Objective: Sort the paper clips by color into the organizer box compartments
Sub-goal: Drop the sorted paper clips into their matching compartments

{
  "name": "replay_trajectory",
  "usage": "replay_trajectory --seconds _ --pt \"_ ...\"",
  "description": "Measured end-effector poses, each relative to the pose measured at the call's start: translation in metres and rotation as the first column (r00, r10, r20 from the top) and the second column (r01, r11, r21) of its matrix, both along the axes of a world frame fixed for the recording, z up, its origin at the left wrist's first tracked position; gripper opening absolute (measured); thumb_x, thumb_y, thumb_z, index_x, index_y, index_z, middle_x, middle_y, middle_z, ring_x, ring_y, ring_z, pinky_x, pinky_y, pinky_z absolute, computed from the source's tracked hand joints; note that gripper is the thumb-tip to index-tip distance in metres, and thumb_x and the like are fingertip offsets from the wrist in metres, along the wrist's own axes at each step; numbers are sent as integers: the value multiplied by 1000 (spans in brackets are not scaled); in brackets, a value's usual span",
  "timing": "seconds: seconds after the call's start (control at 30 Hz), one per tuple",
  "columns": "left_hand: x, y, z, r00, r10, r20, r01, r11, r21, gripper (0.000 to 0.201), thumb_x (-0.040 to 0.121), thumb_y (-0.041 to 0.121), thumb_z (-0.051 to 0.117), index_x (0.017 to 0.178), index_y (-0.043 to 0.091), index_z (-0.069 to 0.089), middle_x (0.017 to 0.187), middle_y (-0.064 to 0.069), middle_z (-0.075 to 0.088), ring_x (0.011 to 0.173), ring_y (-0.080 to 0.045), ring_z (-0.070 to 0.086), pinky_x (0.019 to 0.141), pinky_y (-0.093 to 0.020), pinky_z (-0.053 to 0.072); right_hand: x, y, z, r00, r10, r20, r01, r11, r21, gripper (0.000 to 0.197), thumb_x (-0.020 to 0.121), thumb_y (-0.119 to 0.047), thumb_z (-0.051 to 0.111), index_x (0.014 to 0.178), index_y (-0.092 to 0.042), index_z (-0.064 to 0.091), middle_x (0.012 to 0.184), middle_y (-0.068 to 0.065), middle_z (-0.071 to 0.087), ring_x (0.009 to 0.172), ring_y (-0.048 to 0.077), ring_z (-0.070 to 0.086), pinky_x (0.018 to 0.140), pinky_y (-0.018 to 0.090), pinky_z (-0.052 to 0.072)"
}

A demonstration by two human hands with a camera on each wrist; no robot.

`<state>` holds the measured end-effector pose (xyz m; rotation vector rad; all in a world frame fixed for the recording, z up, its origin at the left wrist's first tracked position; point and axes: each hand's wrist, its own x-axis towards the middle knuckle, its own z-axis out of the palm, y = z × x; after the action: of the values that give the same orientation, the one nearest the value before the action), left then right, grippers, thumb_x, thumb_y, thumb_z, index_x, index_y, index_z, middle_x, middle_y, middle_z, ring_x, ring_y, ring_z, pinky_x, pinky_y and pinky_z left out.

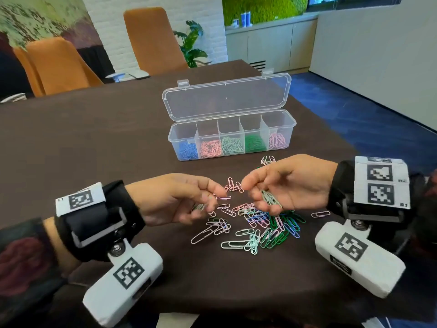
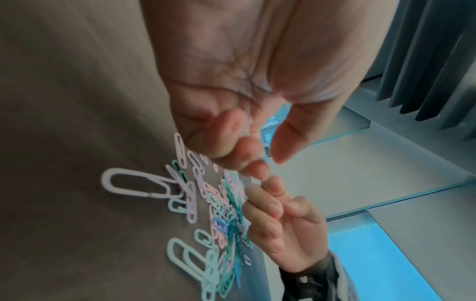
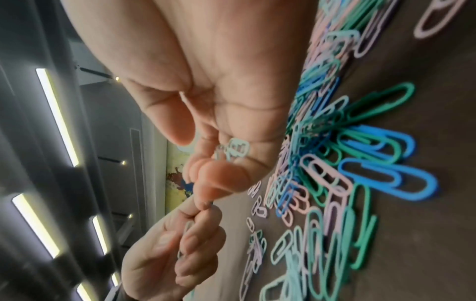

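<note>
A clear organizer box point(image 1: 173, 136) stands open on the dark table. Its compartments hold blue, salmon, pale green, dark green and pink clips from left to right. A mixed pile of paper clips point(image 1: 255, 223) lies in front of it. Both hands hover over the pile, fingertips almost meeting. My right hand point(image 1: 250, 192) cups a bunch of pale green clips point(image 1: 272, 200), seen as pale green clips point(image 3: 234, 150) in the right wrist view. My left hand point(image 1: 212, 197) has curled fingers around a few pale clips point(image 1: 198, 206); one pale clip point(image 3: 186, 230) shows between its fingers. The left wrist view is blurred.
The box's lid point(image 1: 227, 98) stands upright behind the compartments. A lone pink clip point(image 1: 320, 214) lies right of the pile and a few clips point(image 1: 268, 160) lie near the box. Orange chairs point(image 1: 59, 65) stand at the far side of the table point(image 1: 94, 143).
</note>
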<state>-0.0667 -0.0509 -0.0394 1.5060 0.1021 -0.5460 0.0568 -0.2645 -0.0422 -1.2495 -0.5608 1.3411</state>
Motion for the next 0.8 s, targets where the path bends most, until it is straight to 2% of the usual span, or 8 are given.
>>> replay_trajectory --seconds 0.07,0.1,0.2,0.27,0.33,0.43,0.6,0.8 --pt "-7 0 1 1000 -7 -19 7 1000 1 32 62 17 66 92 7 60 67 -3 53 51 -11 46 39 -16 32 -10 6 3 969 107 223 -87 992 -96 18 65 -17 59 80 -9 64 62 1 49 52 11 45 44 19 35" --pt "-9 -1 2 1000 -23 -14 23 999 31 24 64 20 66 85 10 60 63 -2 49 49 -10 44 39 -15 31 -16 7 5 875 209 436 -137 972 -191 19 65 -23 67 81 -14 63 61 -4 47 50 7 42 45 18 33" --pt "-14 -9 8 984 -167 59 129 902 411 12 72 26 68 77 20 59 56 7 43 47 -7 36 43 -16 29 -31 14 7 259 506 823 -167 863 -477 29 76 -33 77 95 -24 57 64 -10 43 53 1 42 53 16 31" --pt "-13 -19 10 921 -371 120 158 638 754 15 81 25 71 86 21 57 53 13 42 48 -5 36 50 -16 29 -39 20 7 8 569 822 -152 814 -561 33 77 -35 75 96 -25 49 71 -12 41 63 2 42 55 18 31" --pt "-11 -34 8 825 -555 106 97 325 941 20 83 31 69 95 23 55 57 15 46 54 -1 43 53 -14 28 -43 26 5 -101 585 805 -138 793 -594 29 79 -33 73 88 -25 46 80 -11 46 76 10 48 61 25 32" --pt "-7 -51 2 794 -607 44 46 133 990 32 82 42 67 103 20 56 78 11 53 68 -6 45 61 -21 30 -41 32 2 -128 605 786 -117 777 -618 19 82 -30 70 83 -21 53 95 3 60 90 20 55 61 22 35" --pt "5 -61 -3 817 -576 36 18 88 996 29 84 40 65 101 17 60 74 9 45 72 -12 42 58 -22 24 -31 28 -4 -3 585 811 -119 805 -582 25 83 -25 70 71 -23 48 73 -6 51 65 8 46 53 13 32" --pt "12 -68 -6 811 -585 19 1 35 999 21 89 35 59 87 14 56 73 3 48 71 -17 41 58 -23 22 -19 26 1 34 540 841 -105 839 -535 27 85 -21 68 67 -23 48 61 -8 48 53 1 45 53 13 34"
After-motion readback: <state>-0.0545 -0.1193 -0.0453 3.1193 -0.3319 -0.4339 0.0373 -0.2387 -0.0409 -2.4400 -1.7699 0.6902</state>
